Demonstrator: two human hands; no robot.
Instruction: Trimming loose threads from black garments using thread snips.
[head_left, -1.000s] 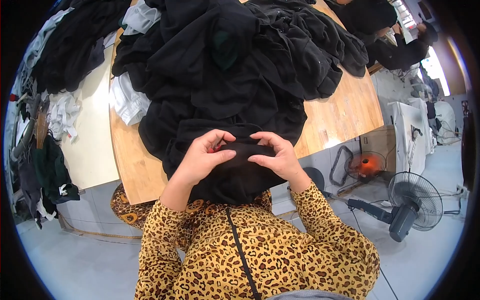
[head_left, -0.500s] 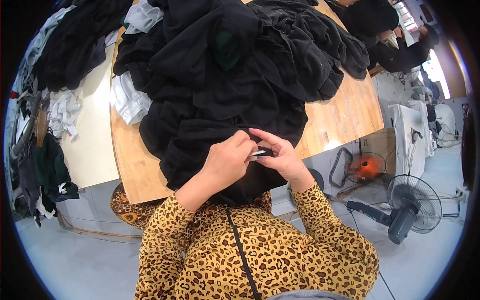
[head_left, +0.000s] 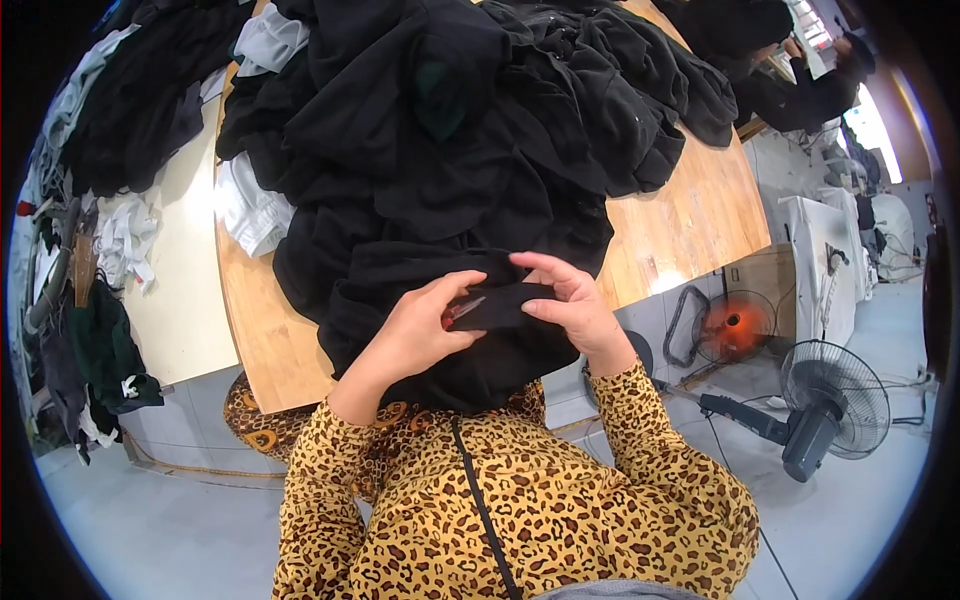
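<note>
A black garment (head_left: 460, 205) lies bunched on the wooden table, its near end hanging over the edge towards my lap. Between my hands stretches a black band of fabric (head_left: 507, 306), part of that garment. My left hand (head_left: 412, 325) curls around what look like small thread snips (head_left: 462, 312) with red on the handle and a pointed metal tip; its fingertips also meet the band's left end. At the band's right end, my right hand (head_left: 583, 312) pinches the cloth with the thumb on top, the index finger raised along the upper edge.
Dark garments (head_left: 640, 90) are heaped at the far right of the wooden table (head_left: 690, 225). White cloth (head_left: 252, 205) lies left of the pile. A cream side table (head_left: 185, 300) adjoins on the left. A grey fan (head_left: 830, 400) stands at right. Another person (head_left: 800, 95) is at the far right.
My hands have moved apart, the left one leftward and the right one slightly right, spreading the black band. The snips' tip has shifted left with my left hand, and red on them now shows.
</note>
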